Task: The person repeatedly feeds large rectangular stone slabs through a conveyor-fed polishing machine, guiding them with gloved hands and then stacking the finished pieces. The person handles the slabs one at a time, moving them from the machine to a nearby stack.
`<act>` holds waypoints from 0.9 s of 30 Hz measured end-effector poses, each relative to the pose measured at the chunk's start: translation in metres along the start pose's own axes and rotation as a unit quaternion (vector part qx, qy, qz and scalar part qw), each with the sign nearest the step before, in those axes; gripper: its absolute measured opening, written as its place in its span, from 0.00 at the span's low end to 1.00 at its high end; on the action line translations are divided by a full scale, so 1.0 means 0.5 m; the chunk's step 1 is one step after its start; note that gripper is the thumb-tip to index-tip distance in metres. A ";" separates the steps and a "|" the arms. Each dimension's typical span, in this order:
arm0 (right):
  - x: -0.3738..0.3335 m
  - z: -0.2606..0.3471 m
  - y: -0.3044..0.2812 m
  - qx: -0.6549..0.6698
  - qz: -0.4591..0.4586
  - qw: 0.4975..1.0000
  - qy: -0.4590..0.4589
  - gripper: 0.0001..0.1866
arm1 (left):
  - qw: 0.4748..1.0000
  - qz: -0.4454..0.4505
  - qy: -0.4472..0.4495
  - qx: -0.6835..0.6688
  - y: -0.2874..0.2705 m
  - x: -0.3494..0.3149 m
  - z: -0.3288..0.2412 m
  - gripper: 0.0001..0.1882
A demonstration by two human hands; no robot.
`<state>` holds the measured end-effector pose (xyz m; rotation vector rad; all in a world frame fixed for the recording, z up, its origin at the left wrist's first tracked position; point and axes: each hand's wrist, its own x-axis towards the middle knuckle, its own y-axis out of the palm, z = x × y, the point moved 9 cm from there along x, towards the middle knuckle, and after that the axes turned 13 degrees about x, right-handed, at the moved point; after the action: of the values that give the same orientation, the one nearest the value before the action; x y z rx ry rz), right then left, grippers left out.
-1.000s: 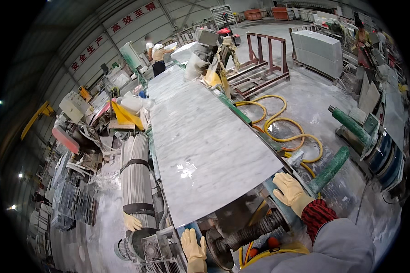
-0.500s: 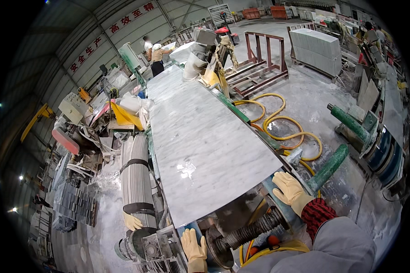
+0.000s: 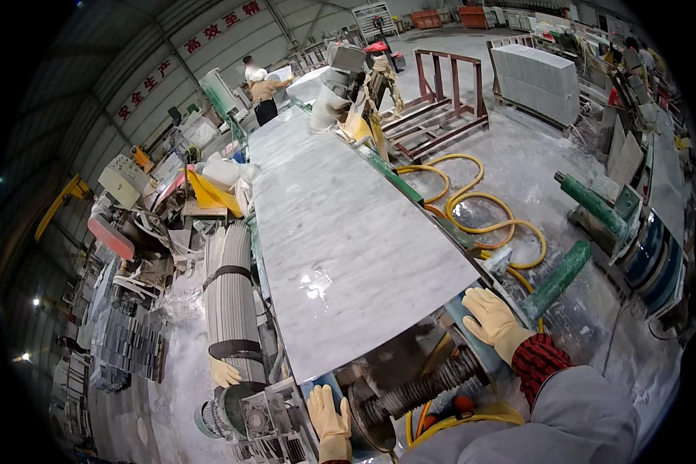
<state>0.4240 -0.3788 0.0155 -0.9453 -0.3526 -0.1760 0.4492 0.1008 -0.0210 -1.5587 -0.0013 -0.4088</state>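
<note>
A long white-grey marble slab (image 3: 348,240) lies flat and wet on the machine bed in front of me. At its near right corner my right hand (image 3: 491,319), in a cream glove, rests on a blue metal frame piece (image 3: 478,352) with fingers spread. My left hand (image 3: 329,421), gloved alike, lies flat by the near left corner, fingers stretched out and holding nothing. Between both hands, under the slab's near edge, runs a dark ribbed roller shaft (image 3: 429,393). Another cream glove (image 3: 226,373) shows beside the strapped grey bundle; no arm is visible with it.
A strapped grey bundle (image 3: 230,301) and a motor (image 3: 223,414) stand left of the slab. To the right are a coiled yellow hose (image 3: 510,224), green metal arms (image 3: 561,282) and a brown rack (image 3: 448,108). A person (image 3: 263,97) stands at the far end.
The person at the far end has shifted slightly, arm raised toward a pale block. My hands stay nearly where they were, and the slab shows no clear movement.
</note>
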 end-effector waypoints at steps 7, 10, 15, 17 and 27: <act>0.000 0.003 0.001 0.002 0.010 1.000 0.007 0.23 | 1.000 -0.015 0.006 0.009 -0.007 -0.008 -0.002 0.33; -0.008 -0.001 0.001 -0.007 0.006 1.000 0.010 0.22 | 1.000 -0.012 0.008 0.009 -0.008 -0.008 -0.005 0.32; -0.004 0.007 -0.002 0.001 0.032 0.999 0.025 0.23 | 1.000 -0.006 0.000 0.009 -0.011 -0.013 -0.005 0.32; -0.010 0.003 0.001 -0.008 0.027 0.999 0.029 0.23 | 1.000 -0.007 0.000 0.003 -0.014 -0.013 -0.006 0.32; -0.014 0.010 -0.003 -0.005 0.030 0.999 0.031 0.22 | 1.000 -0.002 -0.006 -0.005 -0.017 -0.020 -0.007 0.30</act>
<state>0.4162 -0.3758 0.0167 -0.9577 -0.2652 -0.1526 0.4367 0.1003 -0.0156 -1.5717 -0.0111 -0.4040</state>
